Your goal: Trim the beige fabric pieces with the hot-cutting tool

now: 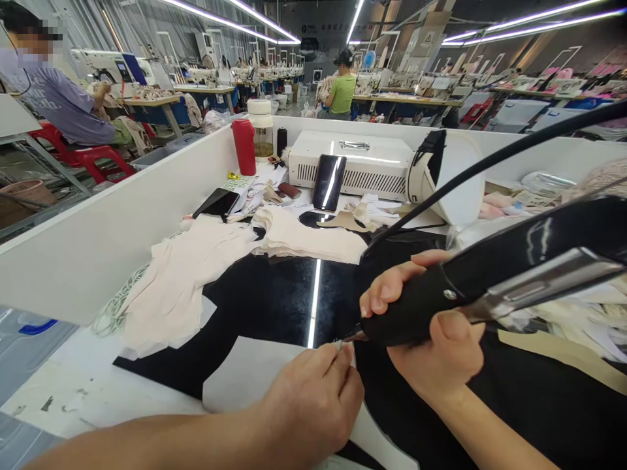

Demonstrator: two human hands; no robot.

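Note:
My right hand [435, 352] is wrapped round a black corded handheld tool [416, 307] with a metal lever along its side. Its narrow tip points down and left, close to the fingertips of my left hand [313, 398]. Those fingers are pinched together at the edge of a white cut piece of sheet material [245, 372], with a small pale bit at the fingertips; whether it belongs to the piece I cannot tell. Part of the white piece lies hidden under my left hand and forearm. Beneath it is a glossy black work surface [274, 294].
Pale cut fabric pieces [181, 281] and a neat fabric stack [313, 235] lie behind. A phone [329, 183] leans on a white vented box [353, 153]. A red bottle [243, 147] stands left of it. The tool's black cable [470, 173] arches across the right. Coworkers sit and stand beyond.

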